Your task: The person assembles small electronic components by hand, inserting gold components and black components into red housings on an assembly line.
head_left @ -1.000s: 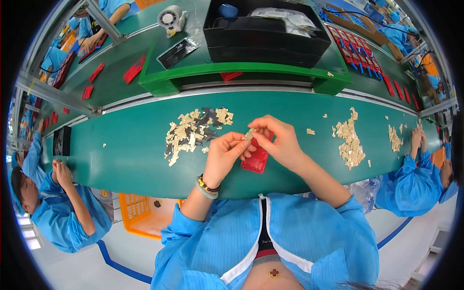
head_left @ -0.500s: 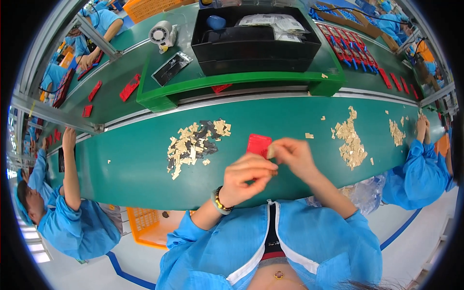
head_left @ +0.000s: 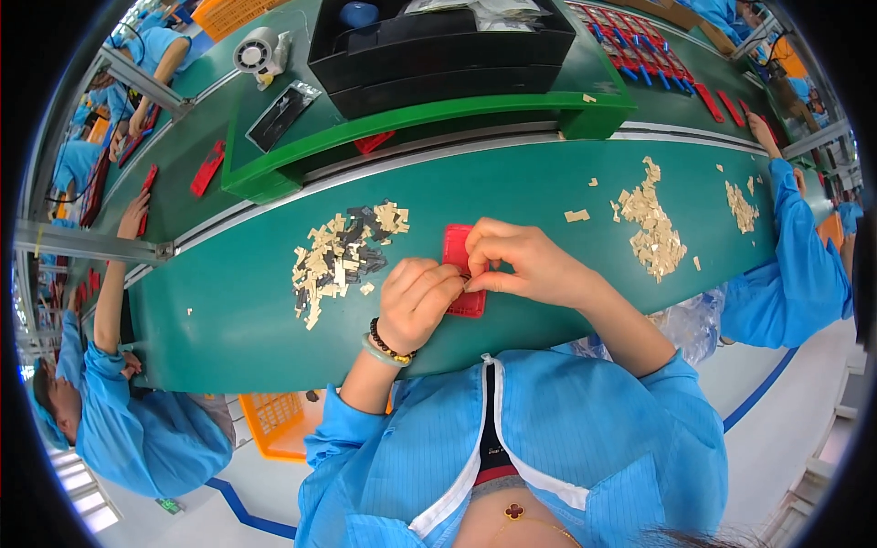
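A flat red plastic part lies on the green work surface in front of me, largely covered by my hands. My left hand has curled fingers, their tips pressed together over the part's left side. My right hand reaches across from the right, thumb and forefinger pinched close to the left fingertips. Whatever sits between the fingers of either hand is too small and hidden to name. To the left is a pile of small cream and dark grey pieces; a pile of cream pieces lies to the right.
A green raised shelf spans the back and carries a black bin, with a small fan beside it. Red parts with blue pieces line the far belt. An orange crate stands below the left edge. Co-workers sit on both sides.
My hands have come down onto the red part, where before they were raised in front of it. The view has shifted. The co-worker at left has reached to a red part on the belt.
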{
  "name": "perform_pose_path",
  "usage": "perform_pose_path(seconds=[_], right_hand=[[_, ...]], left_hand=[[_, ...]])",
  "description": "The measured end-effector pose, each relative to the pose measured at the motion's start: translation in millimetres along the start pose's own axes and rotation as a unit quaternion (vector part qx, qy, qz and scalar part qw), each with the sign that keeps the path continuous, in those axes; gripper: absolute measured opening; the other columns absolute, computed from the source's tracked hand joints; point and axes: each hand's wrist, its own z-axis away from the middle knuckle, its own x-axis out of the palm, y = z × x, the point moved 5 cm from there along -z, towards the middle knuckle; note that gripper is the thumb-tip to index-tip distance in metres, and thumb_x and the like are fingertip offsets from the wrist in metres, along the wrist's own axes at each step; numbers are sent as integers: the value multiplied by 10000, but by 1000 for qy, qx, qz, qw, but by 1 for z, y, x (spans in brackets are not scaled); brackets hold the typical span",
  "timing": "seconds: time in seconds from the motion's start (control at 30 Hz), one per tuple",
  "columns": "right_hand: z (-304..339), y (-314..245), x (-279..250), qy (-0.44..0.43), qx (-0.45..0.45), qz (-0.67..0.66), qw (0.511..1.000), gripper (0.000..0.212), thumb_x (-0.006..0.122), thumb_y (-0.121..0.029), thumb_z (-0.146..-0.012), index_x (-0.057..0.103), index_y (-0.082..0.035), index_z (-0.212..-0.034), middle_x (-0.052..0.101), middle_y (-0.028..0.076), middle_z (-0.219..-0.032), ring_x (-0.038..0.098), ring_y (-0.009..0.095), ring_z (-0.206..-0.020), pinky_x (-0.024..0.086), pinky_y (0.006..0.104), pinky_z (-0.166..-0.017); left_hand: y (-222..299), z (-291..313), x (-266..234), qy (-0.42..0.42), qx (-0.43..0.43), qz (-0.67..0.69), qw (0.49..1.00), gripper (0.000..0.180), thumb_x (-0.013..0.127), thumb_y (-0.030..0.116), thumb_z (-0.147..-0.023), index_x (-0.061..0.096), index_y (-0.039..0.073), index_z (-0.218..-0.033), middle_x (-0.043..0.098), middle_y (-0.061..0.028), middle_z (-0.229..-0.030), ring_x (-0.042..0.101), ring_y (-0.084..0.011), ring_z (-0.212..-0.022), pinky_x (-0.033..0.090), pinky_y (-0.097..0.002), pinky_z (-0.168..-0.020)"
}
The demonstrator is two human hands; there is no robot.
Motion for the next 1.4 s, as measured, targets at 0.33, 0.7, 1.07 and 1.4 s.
perform_pose_path(seconds=[0.33,0.7,1.07,1.4], right_hand=[[2,-12,0,-7,-8,98,995,209,734,-103,-743,536,-59,-794,560,60,-903,586,255,-825,489,358,-680],[21,3,7,159,-8,362,918,334,759,-160,-675,608,-89,-964,564,70,-1099,553,257,-1012,437,371,-813],[20,112,-7,240,265,-252,899,123,663,-147,-892,635,-33,-857,596,-15,-712,510,31,-554,367,183,-457],[3,126,19,211,282,-192,916,109,665,-94,-876,630,2,-836,572,-9,-587,453,28,-472,336,188,-420]], left_hand=[[4,-3,1,-1,20,-27,999,235,676,72,-674,637,9,-897,650,-103,-883,612,-234,-766,492,-347,-639],[-17,-8,33,-147,-236,130,952,366,553,-64,-857,468,22,-1202,676,-121,-982,644,-280,-863,512,-334,-751],[-12,39,68,-238,-131,-41,962,431,669,201,-814,574,9,-1188,497,-174,-1331,442,-330,-1269,384,-451,-1022],[-3,27,73,-191,-199,-59,959,445,675,163,-787,580,-25,-1179,483,-205,-1245,463,-372,-1193,441,-437,-968]])
